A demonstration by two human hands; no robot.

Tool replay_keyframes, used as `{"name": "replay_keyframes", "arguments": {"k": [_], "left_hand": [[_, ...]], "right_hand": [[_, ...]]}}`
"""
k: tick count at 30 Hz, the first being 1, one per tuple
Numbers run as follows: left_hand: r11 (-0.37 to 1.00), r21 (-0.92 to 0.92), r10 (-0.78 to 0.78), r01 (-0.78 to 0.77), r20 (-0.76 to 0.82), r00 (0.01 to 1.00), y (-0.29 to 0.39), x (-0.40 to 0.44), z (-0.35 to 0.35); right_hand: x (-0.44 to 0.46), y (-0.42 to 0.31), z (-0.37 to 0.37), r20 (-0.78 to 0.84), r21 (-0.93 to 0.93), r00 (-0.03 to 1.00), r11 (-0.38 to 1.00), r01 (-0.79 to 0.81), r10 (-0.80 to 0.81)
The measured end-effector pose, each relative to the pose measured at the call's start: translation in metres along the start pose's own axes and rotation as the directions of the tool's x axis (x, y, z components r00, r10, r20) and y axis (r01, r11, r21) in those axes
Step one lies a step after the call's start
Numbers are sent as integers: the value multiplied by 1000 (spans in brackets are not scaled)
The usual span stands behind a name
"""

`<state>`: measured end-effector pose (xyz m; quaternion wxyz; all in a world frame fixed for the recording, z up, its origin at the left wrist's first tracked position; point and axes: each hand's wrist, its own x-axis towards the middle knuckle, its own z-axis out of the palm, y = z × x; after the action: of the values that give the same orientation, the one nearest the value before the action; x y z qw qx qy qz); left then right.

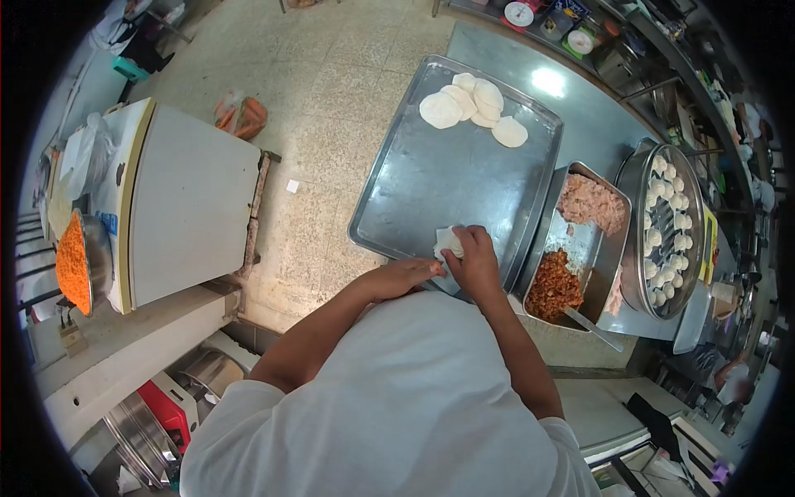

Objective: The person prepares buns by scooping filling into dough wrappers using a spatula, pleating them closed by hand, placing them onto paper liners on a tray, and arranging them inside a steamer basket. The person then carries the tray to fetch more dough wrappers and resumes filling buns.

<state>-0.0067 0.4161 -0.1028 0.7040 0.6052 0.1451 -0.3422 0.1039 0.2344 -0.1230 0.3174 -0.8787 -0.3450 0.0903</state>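
Observation:
Near the front edge of the large metal tray [431, 182], my right hand [477, 261] pinches a pale dough wrapper [448, 242] from above. My left hand [402, 277] lies just left of it, its fingers stretched toward the wrapper and nothing seen in them. Whether its fingertips touch the dough I cannot tell. At the tray's far end lie several round dough wrappers [440, 110], partly overlapping. Right of the tray stands a deep metal pan [590, 263] with pale minced filling [592, 204] at the back and reddish-brown filling [553, 287] in front. A spatula [595, 330] leans out of it.
A round steamer [658, 311] at the right holds several small white buns [652, 238]. Kitchen scales [519, 14] stand on a shelf at the back. To the left, a bowl of shredded orange food [74, 269] rests beside a white cabinet [195, 215]. An orange bag [242, 116] lies on the floor.

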Motion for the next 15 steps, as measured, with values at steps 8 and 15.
{"name": "replay_keyframes", "arguments": {"k": [8,15], "left_hand": [[968,-240,-67,69,17,998,-4,5,6],[867,-480,-132,134,38,991,-7,15,3]], "right_hand": [[0,-4,-30,-48,517,900,782,-348,433],[-6,-1,-37,23,342,981,921,-186,190]]}}
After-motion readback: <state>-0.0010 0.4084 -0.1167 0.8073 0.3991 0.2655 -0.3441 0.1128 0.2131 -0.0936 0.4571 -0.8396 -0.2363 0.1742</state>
